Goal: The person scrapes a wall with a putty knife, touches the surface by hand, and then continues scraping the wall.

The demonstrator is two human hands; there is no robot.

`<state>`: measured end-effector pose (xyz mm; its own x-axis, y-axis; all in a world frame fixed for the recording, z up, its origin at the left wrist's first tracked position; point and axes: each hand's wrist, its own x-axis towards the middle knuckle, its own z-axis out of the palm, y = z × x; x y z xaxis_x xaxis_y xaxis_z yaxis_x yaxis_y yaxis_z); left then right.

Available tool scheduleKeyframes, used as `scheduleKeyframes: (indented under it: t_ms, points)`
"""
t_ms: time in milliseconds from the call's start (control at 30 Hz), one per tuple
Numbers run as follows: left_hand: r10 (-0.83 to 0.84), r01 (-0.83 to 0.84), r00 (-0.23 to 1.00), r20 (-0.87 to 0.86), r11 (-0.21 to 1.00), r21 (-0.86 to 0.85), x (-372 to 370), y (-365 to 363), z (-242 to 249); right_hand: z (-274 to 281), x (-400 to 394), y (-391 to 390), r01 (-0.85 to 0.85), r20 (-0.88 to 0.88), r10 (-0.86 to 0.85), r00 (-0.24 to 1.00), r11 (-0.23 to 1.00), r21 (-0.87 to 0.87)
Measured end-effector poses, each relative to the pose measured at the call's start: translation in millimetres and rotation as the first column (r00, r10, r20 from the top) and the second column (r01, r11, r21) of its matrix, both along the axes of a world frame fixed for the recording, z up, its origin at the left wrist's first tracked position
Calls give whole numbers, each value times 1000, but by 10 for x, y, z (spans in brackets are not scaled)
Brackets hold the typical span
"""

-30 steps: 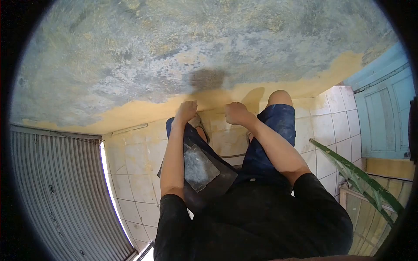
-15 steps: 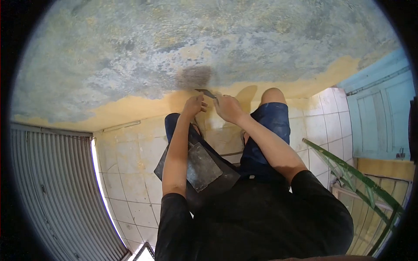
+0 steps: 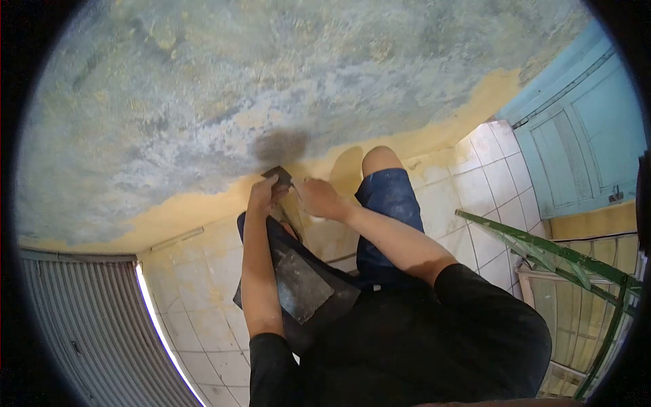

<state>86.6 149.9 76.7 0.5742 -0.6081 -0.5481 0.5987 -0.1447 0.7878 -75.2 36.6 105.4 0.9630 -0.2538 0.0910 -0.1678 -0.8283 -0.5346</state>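
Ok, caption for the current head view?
Left hand on a small dark flat piece, right hand close beside, in front of a patchy grey wall.

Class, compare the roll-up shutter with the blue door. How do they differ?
The roll-up shutter is grey; the door is light blue.
The shutter is ribbed all over, while the door has broad, framed panels.
A strip of bright light runs along the shutter's edge; none shows beside the door.
Both stand by the tiled floor.
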Motion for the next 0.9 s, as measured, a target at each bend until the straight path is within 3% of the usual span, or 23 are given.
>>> scheduleKeyframes:
  t_ms: [67, 133, 367, 433, 567, 733, 867, 900]
  points:
    - [-24, 24, 1000, 10, 999, 28, -46, 8, 109, -9, -19, -39, -56, 29, 57, 998, 998, -38]
    - [-56, 55, 998, 8, 997, 58, -48, 22, 118, 26, -91, -18, -25, 3, 25, 1000, 997, 72]
    - [-154, 150, 986, 58, 986, 77, -66, -7, 31, 73, -141, -115, -14, -120, 19, 993, 999, 38]
    - [-245, 227, 957, 158, 966, 124, -99, -22, -17, 25, -145, -125, 112, -61, -112, 992, 994, 2]
    - [-283, 236, 930, 232, 949, 210, -78, -66, -146, 54, -156, -206, 207, -112, -206, 972, 978, 1]
    - [-415, 326, 798, 437, 907, 266, -93, -119, -294, 225, -99, -215, 315, -119, -318, 941, 948, -42]
    - [-466, 394, 757, 459, 885, 248, -148, -181, -398, 211, -63, -196, 340, -185, -346, 920, 938, -64]
    - [-523, 427, 628, 576, 851, 308, -165, -187, -402, 173, -61, -199, 339, -162, -346, 924, 938, -69]
